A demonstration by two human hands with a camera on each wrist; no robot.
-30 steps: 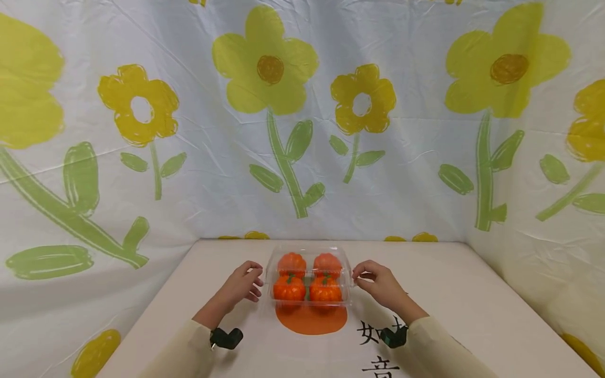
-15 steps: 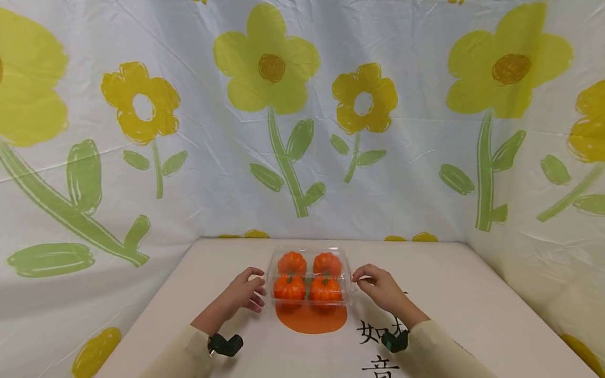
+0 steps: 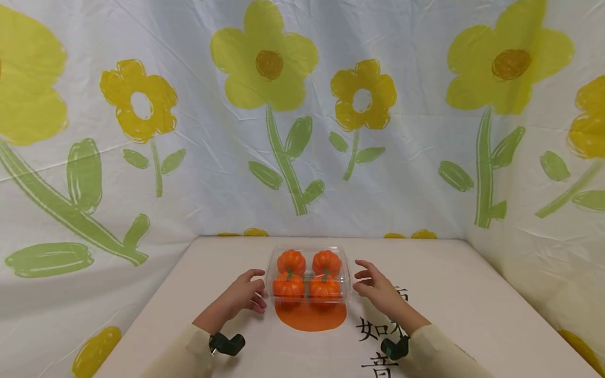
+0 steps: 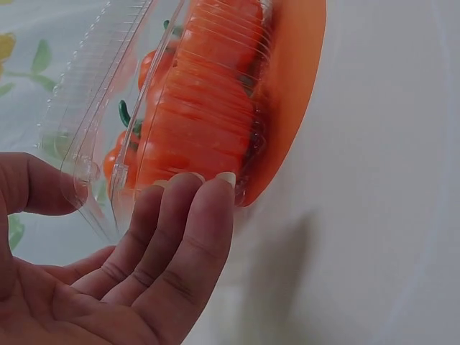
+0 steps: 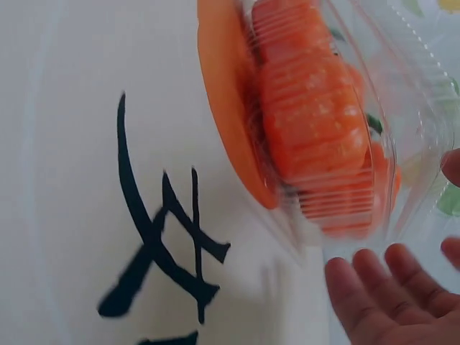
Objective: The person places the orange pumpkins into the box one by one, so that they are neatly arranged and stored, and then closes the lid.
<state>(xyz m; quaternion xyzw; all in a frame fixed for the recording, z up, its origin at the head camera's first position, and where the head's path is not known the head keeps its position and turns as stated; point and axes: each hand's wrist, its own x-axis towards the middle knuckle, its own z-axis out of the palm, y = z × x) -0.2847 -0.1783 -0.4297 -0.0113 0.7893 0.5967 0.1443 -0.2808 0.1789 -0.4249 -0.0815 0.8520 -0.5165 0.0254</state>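
Observation:
Between the hands stands a clear plastic clamshell box, its lid lying over several small orange pumpkins with green stems. Whether the lid is latched cannot be told. My left hand is at the box's left side, fingers loosely bent; in the left wrist view its thumb and fingertips lie close to the box rim, and contact is unclear. On the other side, my right hand has its fingers spread and loosely bent. In the right wrist view, a gap shows between its fingertips and the box.
The box stands on a pale table at the back edge of a printed orange disc. Black printed characters lie right of the disc. A flowered cloth hangs behind the table and along both sides.
My right hand's fingers have opened out and drawn slightly away from the box. The left hand has shifted a little, its fingers staying near the box. The box has stayed in place.

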